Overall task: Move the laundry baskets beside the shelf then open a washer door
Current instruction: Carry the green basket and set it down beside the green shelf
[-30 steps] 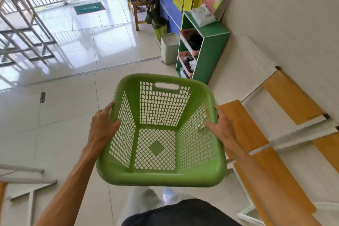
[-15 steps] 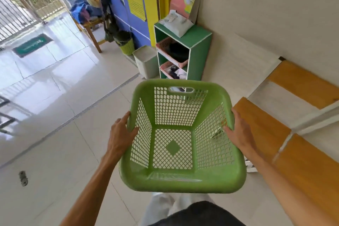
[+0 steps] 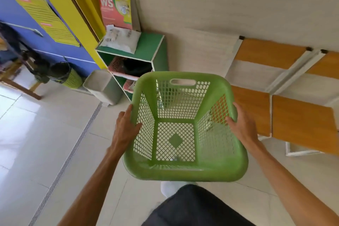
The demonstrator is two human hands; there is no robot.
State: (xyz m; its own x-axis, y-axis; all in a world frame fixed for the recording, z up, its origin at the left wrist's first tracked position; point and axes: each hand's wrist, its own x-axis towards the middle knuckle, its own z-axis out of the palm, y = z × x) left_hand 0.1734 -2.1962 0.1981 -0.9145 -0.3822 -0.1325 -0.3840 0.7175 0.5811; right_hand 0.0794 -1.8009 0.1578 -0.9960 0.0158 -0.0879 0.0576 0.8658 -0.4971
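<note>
With the left hand [image 3: 126, 126] and right hand [image 3: 241, 126] each curled over a side rim of the empty green laundry basket [image 3: 183, 169], carried just in front of the green shelf [image 3: 156, 49], the carry likely goes best level, set down on floor beside the shelf, clear of the white bin [image 3: 102, 86].

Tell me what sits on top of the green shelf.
On the green shelf lies a white plastic-wrapped packet, with a red and green box standing behind it by the wall. Whatever lies under the packet is covered.
</note>
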